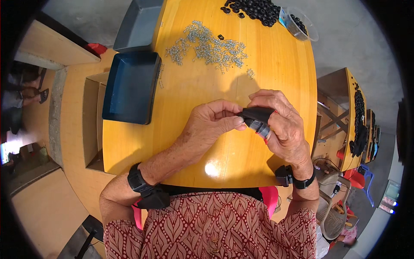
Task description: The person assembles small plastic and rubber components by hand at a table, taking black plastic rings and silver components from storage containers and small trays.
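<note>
Head view, setting: A person seated at a round-edged yellow wooden table (pixel 207 90), seen from above, forearms coming in from the lower edge.
Head view, left hand: The left hand (pixel 211 123) is curled, thumb and fingertips pinched narrow against the near-left end of a small part.
Head view, right hand: The right hand (pixel 280 123) wraps around the same part from the right, fingers folded over its top, closed on it.
Head view, held part: A small black and grey part (pixel 257 120), with a black cap-like upper piece and a grey ribbed section below it; a bit of red shows at its lower end. Finer detail is too small to tell.
Head view, key relation: The part sits between both hands, above the table's near-right area, not resting on it. Its long axis runs slantwise from upper left to lower right. The right hand carries most of it; the left only touches its exposed end.
Head view, wrists: Black bands on both wrists.
Head view, elsewhere on the table: A dark blue tray (pixel 131 86) at the left edge, a scatter of small silvery pieces (pixel 207 45) in the middle, a heap of black rings (pixel 254 9) at the far side beside a clear plastic tub (pixel 298 23).
</note>
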Demonstrator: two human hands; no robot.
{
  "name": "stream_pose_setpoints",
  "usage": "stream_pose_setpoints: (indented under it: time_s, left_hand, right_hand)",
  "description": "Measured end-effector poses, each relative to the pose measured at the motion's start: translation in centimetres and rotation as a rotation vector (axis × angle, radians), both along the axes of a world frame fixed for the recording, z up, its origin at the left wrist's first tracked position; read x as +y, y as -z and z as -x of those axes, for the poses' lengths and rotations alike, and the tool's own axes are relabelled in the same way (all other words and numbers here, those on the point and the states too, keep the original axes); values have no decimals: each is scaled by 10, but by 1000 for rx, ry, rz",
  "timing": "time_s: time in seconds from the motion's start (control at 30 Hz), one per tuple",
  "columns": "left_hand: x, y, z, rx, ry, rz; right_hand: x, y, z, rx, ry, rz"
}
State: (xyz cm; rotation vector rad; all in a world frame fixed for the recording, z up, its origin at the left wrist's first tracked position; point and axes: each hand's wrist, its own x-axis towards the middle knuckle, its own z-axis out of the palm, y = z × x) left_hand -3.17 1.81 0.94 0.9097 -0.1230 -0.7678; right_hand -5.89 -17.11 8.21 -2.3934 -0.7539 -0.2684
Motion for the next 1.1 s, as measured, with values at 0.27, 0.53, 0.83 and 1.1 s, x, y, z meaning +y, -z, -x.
stream_pose_setpoints:
  time_s: [0.27,0.53,0.83,1.1]
  left_hand:
    - [4,-6,-5,-64,70,-86]
    - [3,-1,-5,25,61,10]
    - [1,-1,-4,41,-19,-3]
    - [1,-2,-1,-18,8,-20]
  right_hand:
    - [4,2,4,-57,61,31]
    - [9,9,16,142,190,-201]
    - [14,17,23,162,290,-283]
    - [7,18,15,6,224,-135]
